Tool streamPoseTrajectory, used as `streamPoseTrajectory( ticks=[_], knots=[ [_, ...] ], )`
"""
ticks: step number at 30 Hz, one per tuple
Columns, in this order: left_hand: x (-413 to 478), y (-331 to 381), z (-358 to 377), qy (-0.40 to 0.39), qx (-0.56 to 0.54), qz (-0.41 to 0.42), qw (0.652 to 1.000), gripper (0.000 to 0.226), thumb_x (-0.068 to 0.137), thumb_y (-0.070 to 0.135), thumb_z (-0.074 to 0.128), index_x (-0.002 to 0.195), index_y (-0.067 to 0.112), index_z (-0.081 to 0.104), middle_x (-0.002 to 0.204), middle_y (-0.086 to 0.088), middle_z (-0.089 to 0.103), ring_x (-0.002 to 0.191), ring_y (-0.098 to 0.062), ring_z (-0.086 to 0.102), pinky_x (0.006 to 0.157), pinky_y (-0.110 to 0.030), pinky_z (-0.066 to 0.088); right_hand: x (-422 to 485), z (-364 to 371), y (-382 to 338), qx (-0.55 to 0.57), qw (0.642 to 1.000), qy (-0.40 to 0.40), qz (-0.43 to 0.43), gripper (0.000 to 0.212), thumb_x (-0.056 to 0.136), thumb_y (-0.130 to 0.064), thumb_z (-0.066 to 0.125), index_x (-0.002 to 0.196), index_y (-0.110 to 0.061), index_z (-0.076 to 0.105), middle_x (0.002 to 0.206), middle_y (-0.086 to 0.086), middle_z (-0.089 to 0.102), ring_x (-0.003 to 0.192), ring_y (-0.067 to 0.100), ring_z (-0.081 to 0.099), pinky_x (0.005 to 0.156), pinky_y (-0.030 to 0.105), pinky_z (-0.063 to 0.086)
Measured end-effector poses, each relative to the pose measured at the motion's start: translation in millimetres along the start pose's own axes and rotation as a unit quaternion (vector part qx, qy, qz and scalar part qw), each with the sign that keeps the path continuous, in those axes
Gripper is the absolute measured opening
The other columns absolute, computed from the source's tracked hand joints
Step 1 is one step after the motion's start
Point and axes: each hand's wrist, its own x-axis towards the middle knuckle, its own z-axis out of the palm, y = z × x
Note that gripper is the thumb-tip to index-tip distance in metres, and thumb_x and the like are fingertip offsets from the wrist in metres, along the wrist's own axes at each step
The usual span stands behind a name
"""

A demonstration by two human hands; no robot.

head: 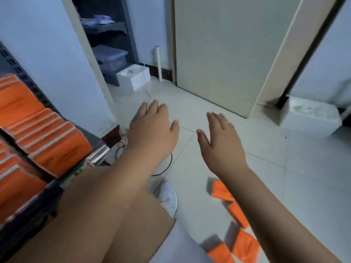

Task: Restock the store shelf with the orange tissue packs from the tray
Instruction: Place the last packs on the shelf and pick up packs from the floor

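Note:
Rows of orange tissue packs (49, 137) fill the dark store shelf (47, 188) at the left edge. Several more orange packs (221, 190) lie loose on the pale floor at the lower right, partly hidden by my right forearm. No tray is in sight. My left hand (152, 130) hovers over the floor with straight fingers, holding nothing, just right of the shelf. My right hand (222, 141) is stretched out flat beside it, also holding nothing, above the loose packs.
A closed door (218, 54) stands ahead. Two white boxes (133, 76) sit on the floor, one by the left doorway and one at the right wall. Black cables (167, 166) trail on the tiles near the shelf's corner. My white shoe (168, 198) shows below.

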Motion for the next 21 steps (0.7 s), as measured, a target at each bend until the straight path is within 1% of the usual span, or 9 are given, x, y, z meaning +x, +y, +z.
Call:
streamPoseTrajectory(
  ticks=[4, 7, 10, 12, 14, 16, 18, 19, 21],
  knots=[
    [10, 57, 67, -0.086, -0.047, 0.039, 0.994, 0.053, 0.103, 0.044, 0.047, 0.142, 0.008, 0.047, 0.162, -0.009, 0.034, 0.150, -0.031, 0.025, 0.118, -0.044, 0.029, -39, 6, 80, -0.017, 0.994, -0.036, 0.104, 0.057, 0.104, -0.038, 0.044, 0.152, -0.008, 0.039, 0.155, 0.010, 0.043, 0.148, 0.030, 0.031, 0.121, 0.046, 0.026],
    [12, 83, 123, -0.148, -0.067, 0.040, 0.986, 0.040, 0.101, 0.043, 0.049, 0.119, 0.008, 0.055, 0.144, -0.011, 0.049, 0.139, -0.033, 0.037, 0.108, -0.045, 0.041, -68, 12, 125, -0.009, 0.982, -0.065, 0.175, 0.057, 0.104, -0.038, 0.046, 0.152, -0.009, 0.038, 0.154, 0.009, 0.043, 0.146, 0.031, 0.033, 0.119, 0.045, 0.029],
    [6, 97, 182, -0.213, -0.065, 0.042, 0.974, 0.030, 0.100, 0.042, 0.051, 0.092, 0.014, 0.043, 0.122, -0.011, 0.056, 0.125, -0.035, 0.045, 0.091, -0.044, 0.045, -93, 25, 164, -0.007, 0.970, -0.090, 0.226, 0.057, 0.104, -0.037, 0.046, 0.152, -0.008, 0.038, 0.153, 0.007, 0.044, 0.143, 0.028, 0.036, 0.117, 0.039, 0.031],
    [1, 97, 223, -0.250, -0.069, 0.048, 0.965, 0.035, 0.099, 0.040, 0.054, 0.084, 0.014, 0.036, 0.107, -0.009, 0.054, 0.116, -0.035, 0.050, 0.080, -0.040, 0.043, -105, 41, 186, -0.001, 0.960, -0.109, 0.257, 0.056, 0.104, -0.037, 0.046, 0.152, -0.009, 0.038, 0.152, 0.007, 0.045, 0.141, 0.027, 0.039, 0.115, 0.037, 0.031],
    [-5, 91, 261, -0.288, -0.068, 0.044, 0.954, 0.036, 0.097, 0.039, 0.055, 0.079, 0.016, 0.034, 0.098, -0.005, 0.048, 0.110, -0.036, 0.052, 0.077, -0.039, 0.041, -113, 61, 205, 0.022, 0.945, -0.123, 0.302, 0.056, 0.104, -0.038, 0.046, 0.153, -0.010, 0.037, 0.153, 0.006, 0.044, 0.141, 0.025, 0.040, 0.114, 0.036, 0.032],
    [-9, 86, 296, -0.332, -0.063, 0.042, 0.940, 0.032, 0.097, 0.038, 0.056, 0.084, 0.015, 0.038, 0.102, -0.008, 0.050, 0.110, -0.038, 0.053, 0.080, -0.041, 0.046, -118, 82, 224, 0.055, 0.922, -0.132, 0.361, 0.055, 0.104, -0.035, 0.046, 0.153, -0.011, 0.037, 0.155, 0.007, 0.043, 0.142, 0.024, 0.040, 0.112, 0.035, 0.034],
    [-10, 81, 327, -0.364, -0.043, 0.052, 0.929, 0.027, 0.096, 0.036, 0.057, 0.098, 0.010, 0.048, 0.116, -0.015, 0.054, 0.117, -0.041, 0.052, 0.091, -0.046, 0.049, -126, 105, 242, 0.057, 0.901, -0.144, 0.405, 0.054, 0.104, -0.033, 0.047, 0.152, -0.010, 0.039, 0.154, 0.008, 0.043, 0.141, 0.024, 0.041, 0.111, 0.035, 0.035],
    [-10, 80, 344, -0.374, -0.033, 0.063, 0.925, 0.032, 0.095, 0.035, 0.059, 0.111, 0.007, 0.053, 0.126, -0.017, 0.052, 0.123, -0.043, 0.049, 0.098, -0.049, 0.048, -130, 117, 249, 0.047, 0.895, -0.152, 0.417, 0.053, 0.103, -0.032, 0.048, 0.151, -0.010, 0.041, 0.153, 0.009, 0.045, 0.140, 0.026, 0.043, 0.110, 0.036, 0.037],
    [-9, 81, 375, -0.380, -0.031, 0.101, 0.919, 0.048, 0.093, 0.030, 0.063, 0.133, 0.006, 0.052, 0.141, -0.019, 0.045, 0.134, -0.044, 0.042, 0.108, -0.054, 0.043, -138, 138, 260, 0.021, 0.887, -0.184, 0.422, 0.050, 0.101, -0.029, 0.050, 0.147, -0.010, 0.045, 0.148, 0.011, 0.049, 0.135, 0.030, 0.046, 0.106, 0.038, 0.040]
  ],
)
